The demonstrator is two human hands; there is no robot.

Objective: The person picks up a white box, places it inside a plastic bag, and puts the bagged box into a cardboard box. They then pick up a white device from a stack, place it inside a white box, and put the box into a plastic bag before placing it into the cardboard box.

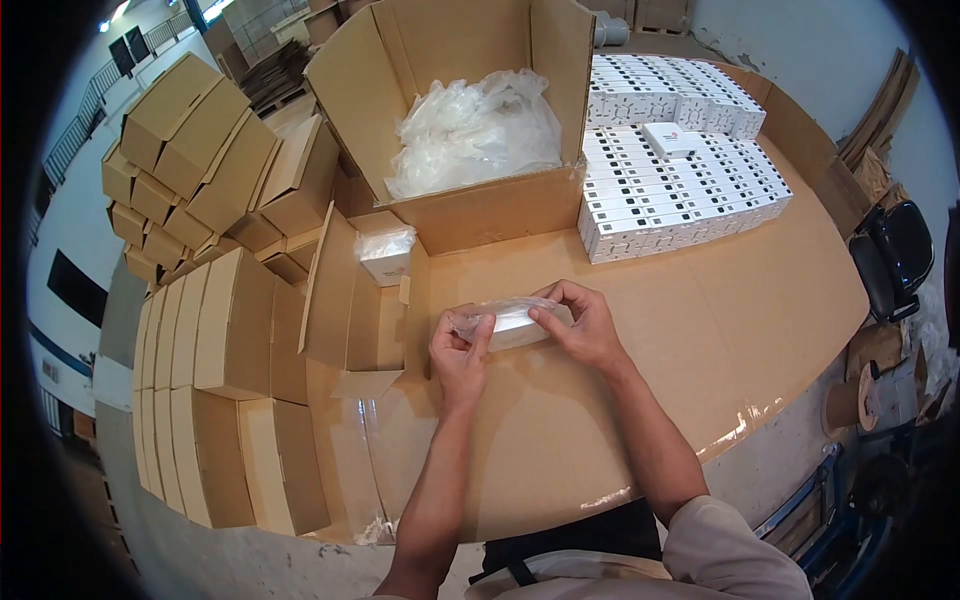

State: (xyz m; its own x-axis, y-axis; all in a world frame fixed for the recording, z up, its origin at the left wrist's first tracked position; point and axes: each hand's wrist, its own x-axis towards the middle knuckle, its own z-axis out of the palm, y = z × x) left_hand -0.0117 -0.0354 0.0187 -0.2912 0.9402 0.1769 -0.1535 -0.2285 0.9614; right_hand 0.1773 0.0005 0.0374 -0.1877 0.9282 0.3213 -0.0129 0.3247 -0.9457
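Observation:
Between my hands, above the cardboard-covered table (560, 440), is a small white box (516, 325) in a clear plastic bag (500, 306). My left hand (463, 350) pinches the bag at its left end, thumb in front. At the right end my right hand (580, 325) grips the bag with thumb and fingers. Just left of my hands stands an open brown carton (335, 320). Inside its far end sits a plastic-wrapped white box (386, 256).
A large cardboard box (450, 215) at the back holds crumpled clear plastic bags (480, 130). Stacked white boxes (690, 190) stand at the back right, one small white box (671, 140) lying on top. Brown cartons (235, 330) are piled on the left.

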